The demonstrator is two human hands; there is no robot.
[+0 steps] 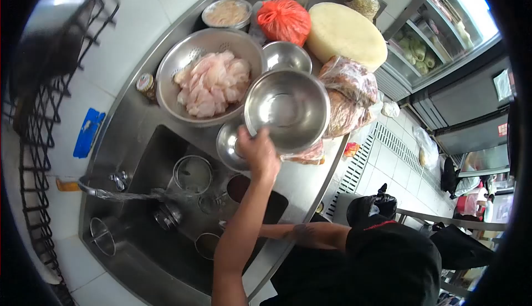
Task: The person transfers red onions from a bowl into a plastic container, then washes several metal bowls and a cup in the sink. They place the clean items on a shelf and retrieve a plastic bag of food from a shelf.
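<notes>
My left hand (259,149) grips the rim of a metal mixing bowl (288,109), tilted with its inside facing me. The bowl looks empty. It hangs over the counter beside a large colander (166,87) of pale raw meat slices (213,84). Just behind my left hand is another metal bowl (226,149), partly covered. My right forearm (280,231) reaches over the sink (138,245) and passes behind my left forearm. My right hand is hidden there, so its fingers do not show. A round metal container (208,246) sits in the sink near it.
Water runs from the faucet (91,191) onto metal pots. On the counter are a red plastic bag (284,22), a large pale round block (348,37), wrapped meat (349,78) and a small jar (145,84). A black rack (41,134) hangs along the tiled wall.
</notes>
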